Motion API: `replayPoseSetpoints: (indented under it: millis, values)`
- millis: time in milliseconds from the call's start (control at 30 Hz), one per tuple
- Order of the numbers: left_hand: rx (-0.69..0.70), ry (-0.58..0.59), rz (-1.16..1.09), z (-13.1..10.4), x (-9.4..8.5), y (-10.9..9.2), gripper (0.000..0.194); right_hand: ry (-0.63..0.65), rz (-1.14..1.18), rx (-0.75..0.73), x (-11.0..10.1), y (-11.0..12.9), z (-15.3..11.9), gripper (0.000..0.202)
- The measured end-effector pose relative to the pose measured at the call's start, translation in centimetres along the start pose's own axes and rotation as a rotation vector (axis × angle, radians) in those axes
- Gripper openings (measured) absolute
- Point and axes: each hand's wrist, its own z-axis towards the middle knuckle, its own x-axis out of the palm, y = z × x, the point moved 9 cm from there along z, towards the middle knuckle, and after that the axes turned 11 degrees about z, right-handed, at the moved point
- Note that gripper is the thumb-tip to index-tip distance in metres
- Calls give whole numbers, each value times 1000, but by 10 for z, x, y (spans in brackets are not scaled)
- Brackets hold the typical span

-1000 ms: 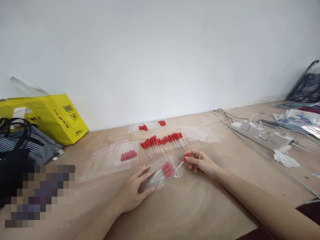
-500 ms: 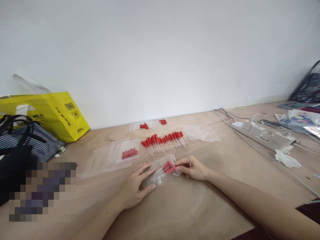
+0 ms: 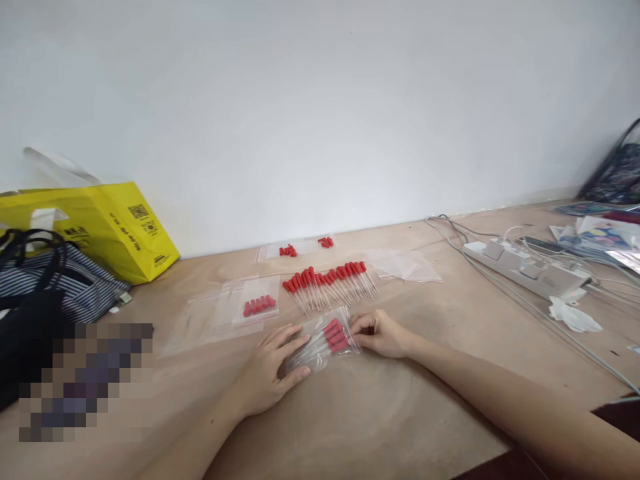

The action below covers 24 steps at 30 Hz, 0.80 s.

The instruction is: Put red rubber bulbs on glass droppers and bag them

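Observation:
A clear zip bag point(image 3: 320, 359) lies between my hands, with several droppers inside, their red rubber bulbs point(image 3: 336, 335) toward the right end. My left hand point(image 3: 273, 370) rests flat with fingers apart, its fingertips at the bag's left end. At the other end, the thumb and forefinger of my right hand point(image 3: 381, 333) pinch the edge of the bag's mouth. Just beyond the bag, a row of loose droppers point(image 3: 330, 283) lies with red bulbs pointing away from me. To the left, another clear bag point(image 3: 240, 315) has several red bulbs point(image 3: 259, 305) on or in it; I cannot tell which.
Flat clear bags point(image 3: 405, 265) lie to the right of the row. Small red bulbs point(image 3: 288, 251) lie on a bag by the wall. A power strip point(image 3: 525, 270) with cables is at right. A yellow bag point(image 3: 125, 227) and a striped bag point(image 3: 90, 283) stand at left.
My right fingers have drawn back slightly right, from the bulbs to the bag's mouth edge. The bulbs inside the bag now show more fully. My left hand is nearly unmoved.

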Motion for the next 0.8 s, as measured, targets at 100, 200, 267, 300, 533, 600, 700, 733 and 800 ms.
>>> replayPoseSetpoints:
  millis: [100,200,267,300,533,600,700,733,800]
  values:
    - [4,19,6,0,0,-1,47,50,37,39,-9,0,10,16]
    - [15,31,3,0,-2,-1,48,-137,-9,113,-39,-4,37,16]
    - [21,40,-2,1,-2,-1,48,-305,-74,167,-57,-8,59,14]
    - [24,42,-5,1,-2,0,48,-340,-85,178,-59,-9,72,12]
    - [36,27,-43,-3,-5,3,47,-486,-128,295,-49,-30,143,25]
    - [36,27,-46,-4,-6,3,47,-505,-126,328,-45,-37,154,25]
    - [20,37,-32,-5,-7,4,48,-529,-92,352,-45,-41,160,15]
    - [17,39,-29,-5,-6,4,47,-543,-70,346,-46,-40,158,14]
    - [16,36,-32,-5,-6,3,47,-579,-12,313,-54,-34,150,17]
